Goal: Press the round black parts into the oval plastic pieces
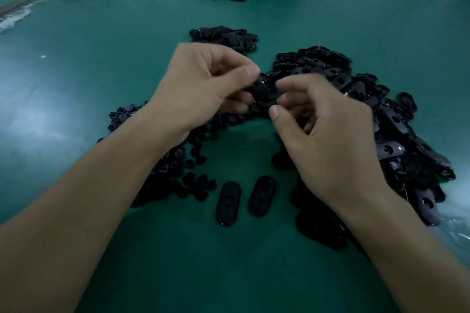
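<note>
- The main risk, as I judge it, is a round part going in crooked. The oval plastic piece [262, 91] is held in the air between both hands with nothing beneath it, so an off-centre push could tilt the part or leave it only half seated.
- A slip is also possible. The piece is small, smooth and gripped only at its edges, and it could flick out and drop among the round black parts [162, 165] heaped under the left forearm, where it would be hard to find again.
- A hard press could also send the piece down onto the two oval pieces [227, 203] lying apart on the green bench [254, 274] just in front, mixing done with undone. Whether those two are already fitted is too dark to tell.
- The left hand [203, 84] has its fingers [250, 73] curled tight, and thumb and fingertips pinch the left end of the held piece.
- The right hand [325, 129] has its forefinger and thumb bent inward around the right end of the same piece. The tips are blurred, so I cannot tell whether they actually grip it, or whether a round part sits beneath them.
- The stock of oval pieces [386, 124] lies heaped just right of the right hand.
</note>
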